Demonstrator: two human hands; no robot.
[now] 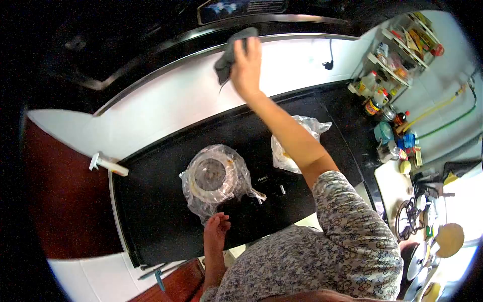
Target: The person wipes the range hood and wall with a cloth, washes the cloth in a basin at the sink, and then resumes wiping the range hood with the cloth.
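Note:
My right hand (246, 68) is raised high, its fingers closed on a dark grey cloth (229, 63). The cloth lies against the lower metal edge of the black range hood (279, 19), over the white wall. Low down, by the front of the black cooktop (161, 211), is my left hand (215, 232), fingers loosely bent and apart with nothing in them. Just beyond its fingertips sits a round form wrapped in clear plastic (236, 163). A second plastic-wrapped form (279, 151) stands farther right, partly hidden behind my right forearm.
A white handle-like object (109, 165) juts out at the cooktop's left end. A black plug (328, 65) hangs on the back wall. Bottles (373, 104) and jars crowd the right corner below a loaded shelf (402, 53). A white cutting board (393, 180) lies on the right counter.

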